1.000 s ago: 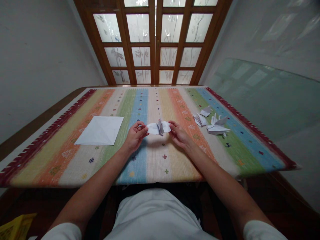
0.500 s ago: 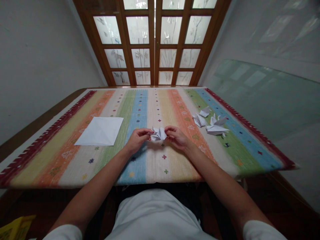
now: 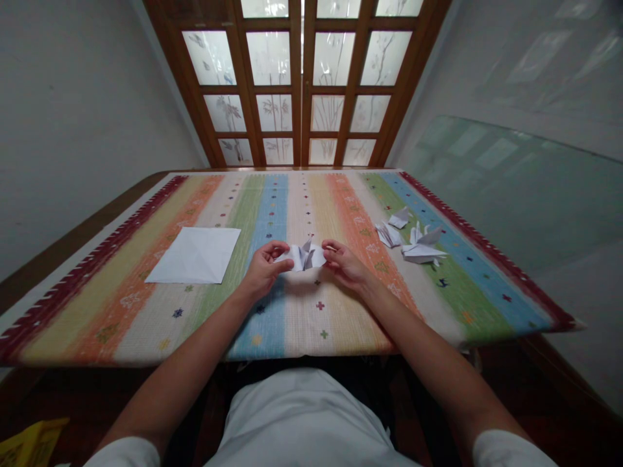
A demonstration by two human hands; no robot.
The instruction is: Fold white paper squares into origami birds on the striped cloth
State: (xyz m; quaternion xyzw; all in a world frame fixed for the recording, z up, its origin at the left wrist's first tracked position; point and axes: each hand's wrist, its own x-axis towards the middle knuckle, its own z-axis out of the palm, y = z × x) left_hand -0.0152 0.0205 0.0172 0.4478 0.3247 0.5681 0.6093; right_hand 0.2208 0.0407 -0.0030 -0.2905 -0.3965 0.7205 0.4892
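A small white folded paper crane [image 3: 306,257] is stretched between my two hands, just over the striped tablecloth [image 3: 302,311]. My left hand [image 3: 267,266] pinches its left side between thumb and fingers. The right side is pinched the same way by my right hand [image 3: 342,263]. Both wings are spread out sideways, and pointed folds stand up in the middle. Fingers cover the outer ends of the paper.
A flat white paper sheet [image 3: 195,255] with creases lies to the left. Several folded paper cranes [image 3: 421,245] sit in a group at the right. Behind the table stand wooden glass-paned doors [image 3: 302,91]. A yellow object [image 3: 34,444] shows at the lower left.
My left hand has shifted its hold on the paper. The crane's wings are now spread wider, with its middle points standing more upright. My right hand has hardly moved.
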